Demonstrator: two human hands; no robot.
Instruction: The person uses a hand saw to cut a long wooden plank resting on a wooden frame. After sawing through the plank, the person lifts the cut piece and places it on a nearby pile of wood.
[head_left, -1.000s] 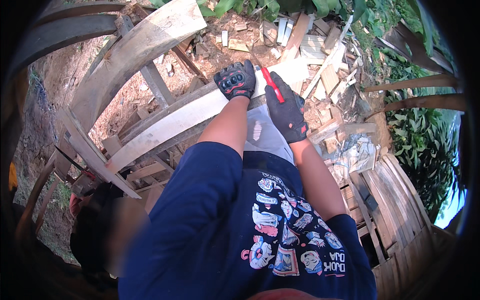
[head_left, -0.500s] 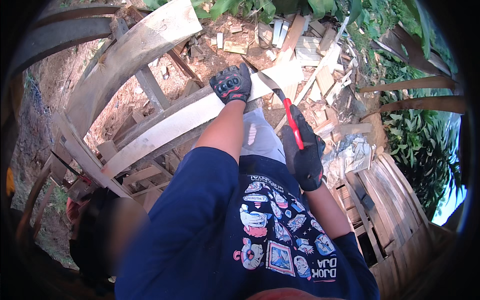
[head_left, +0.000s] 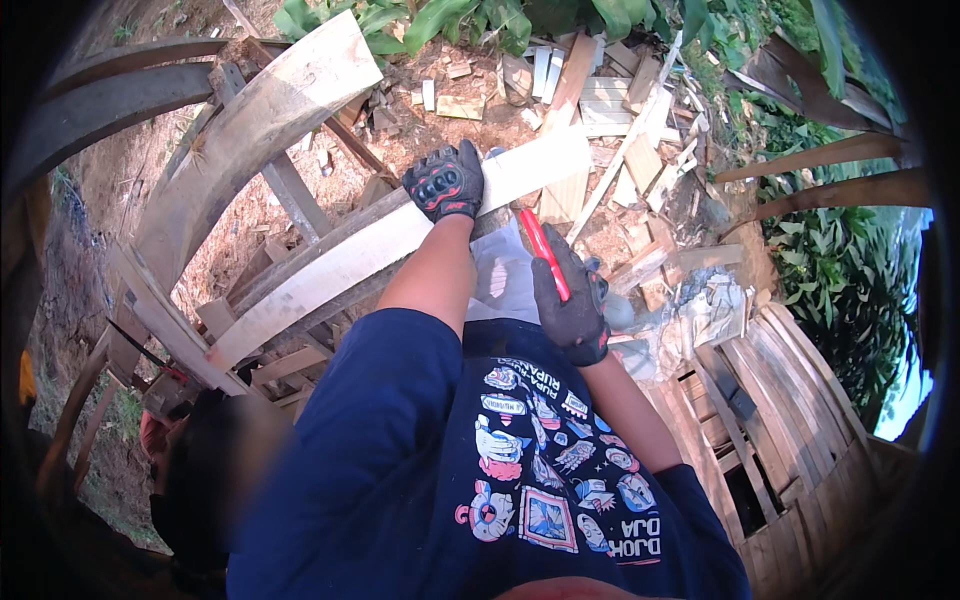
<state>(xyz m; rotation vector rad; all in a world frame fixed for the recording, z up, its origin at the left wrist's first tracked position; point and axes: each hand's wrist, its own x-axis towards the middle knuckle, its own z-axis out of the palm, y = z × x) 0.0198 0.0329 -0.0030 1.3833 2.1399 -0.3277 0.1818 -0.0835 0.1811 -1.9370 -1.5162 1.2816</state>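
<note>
Since the earlier frames, the right hand has drawn back from the plank toward the body, carrying the red-handled tool with it; the left hand has stayed planted on the plank.

At the far left, curved dark beams bend along the rim. A second person crouches at lower left, partly beneath the timber frame. A broad weathered board runs diagonally above this frame.

The pale plank lies across the frame, running from lower left to upper right. The left hand, in a black glove with red knuckle pads, presses flat on the plank's upper face, fingers spread over its edge; it closes on nothing else.

The right hand, in a dark glove, is closed around the red handle, which points up and away toward the plank. The working end of the tool is not clearly visible. The tool sits just short of the plank's near edge.

Beyond the plank, offcuts and scrap boards litter the bare soil. Crumpled grey sheeting lies right of the right hand. Slatted wooden panels stand at lower right, with green foliage behind them.
</note>
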